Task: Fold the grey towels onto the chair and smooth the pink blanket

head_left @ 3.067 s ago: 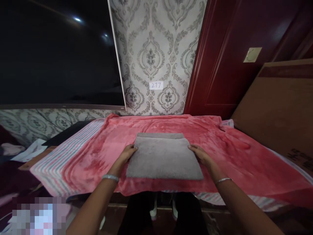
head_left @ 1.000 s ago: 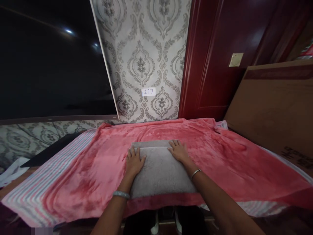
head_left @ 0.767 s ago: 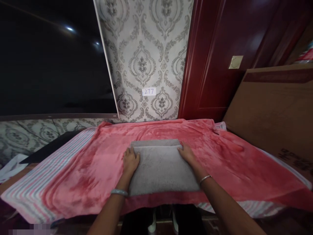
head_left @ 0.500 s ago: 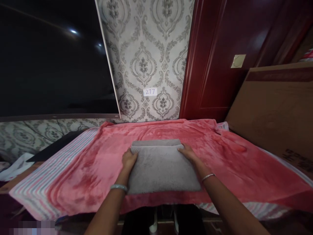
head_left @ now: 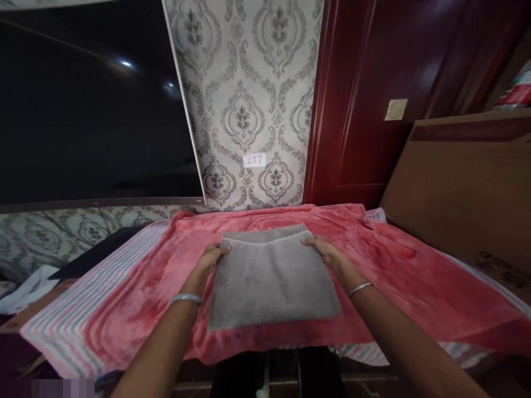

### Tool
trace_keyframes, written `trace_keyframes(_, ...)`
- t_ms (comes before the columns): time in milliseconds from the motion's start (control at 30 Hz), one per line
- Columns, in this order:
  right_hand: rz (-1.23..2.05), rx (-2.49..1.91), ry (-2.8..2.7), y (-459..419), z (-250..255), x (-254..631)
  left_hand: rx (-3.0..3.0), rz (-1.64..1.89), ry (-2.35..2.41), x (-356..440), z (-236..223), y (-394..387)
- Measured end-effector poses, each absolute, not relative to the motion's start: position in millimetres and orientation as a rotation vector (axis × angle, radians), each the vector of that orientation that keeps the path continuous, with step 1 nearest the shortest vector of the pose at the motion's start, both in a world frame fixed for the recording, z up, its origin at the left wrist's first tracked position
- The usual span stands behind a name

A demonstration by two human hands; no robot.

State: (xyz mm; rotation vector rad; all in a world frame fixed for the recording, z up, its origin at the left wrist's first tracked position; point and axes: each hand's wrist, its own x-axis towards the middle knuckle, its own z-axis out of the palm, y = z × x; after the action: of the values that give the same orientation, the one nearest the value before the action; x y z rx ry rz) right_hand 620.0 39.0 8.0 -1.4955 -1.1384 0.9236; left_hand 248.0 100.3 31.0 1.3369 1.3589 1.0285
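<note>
L hand (head_left: 209, 260) & R hand (head_left: 331, 254) each grip a side of the folded grey cloth (head_left: 274, 284) nr its far corners, prob. light, soft & floppy so best held there, over pink blanket (head_left: 385, 293), w/ patterned wall (head_left: 244, 77) behind.

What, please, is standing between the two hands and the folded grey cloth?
Nothing visible: the left hand and right hand already hold the folded grey cloth near its upper corners. The pink blanket lies beneath; whether the cloth touches it is unclear.
</note>
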Motion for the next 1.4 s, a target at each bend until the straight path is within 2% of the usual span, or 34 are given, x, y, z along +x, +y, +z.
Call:
trace_keyframes(100,0.852,-1.388,-1.15,47,51,625,1.391,1.168,1.239,242,70,103)
trace_keyframes(200,0.635,-1.228,-1.199,53,93,632,1.509,1.458,1.024,242,113,104)
trace_keyframes(333,0.274,-1.031,-1.313,46,105,637,1.718,1.667,0.846,238,141,92)
trace_keyframes(433,0.186,-1.118,-1.362,26,66,638,1.892,1.596,0.96,226,118,74)
trace_keyframes(600,0.298,-1.324,-1.545,-24,-28,632,2.014,1.295,1.128,205,25,29)
trace_keyframes(700,0.332,-1.312,-1.658,-50,-65,627,1.941,1.141,1.269,199,-20,2)
trace_keyframes(833,0.284,-1.256,-1.777,-77,-90,637,2.242,0.926,1.217,180,-41,-20)
trace_keyframes(933,0.228,-1.288,-1.916,-88,-95,658,2.496,0.785,1.146,161,-32,-21)
trace_keyframes(1033,0.097,-1.475,-1.809,-80,-78,667,2.535,0.821,1.314,163,-10,-9)
trace_keyframes(1133,0.028,-1.644,-1.708,-50,-43,637,2.511,0.821,1.524,206,14,12)
trace_keyframes(1267,0.08,-1.7,-1.953,5,1,560,2.548,0.518,1.598,292,27,37)
trace_keyframes(1400,0.064,-1.874,-2.019,36,-2,517,2.566,0.309,1.726,332,6,52)
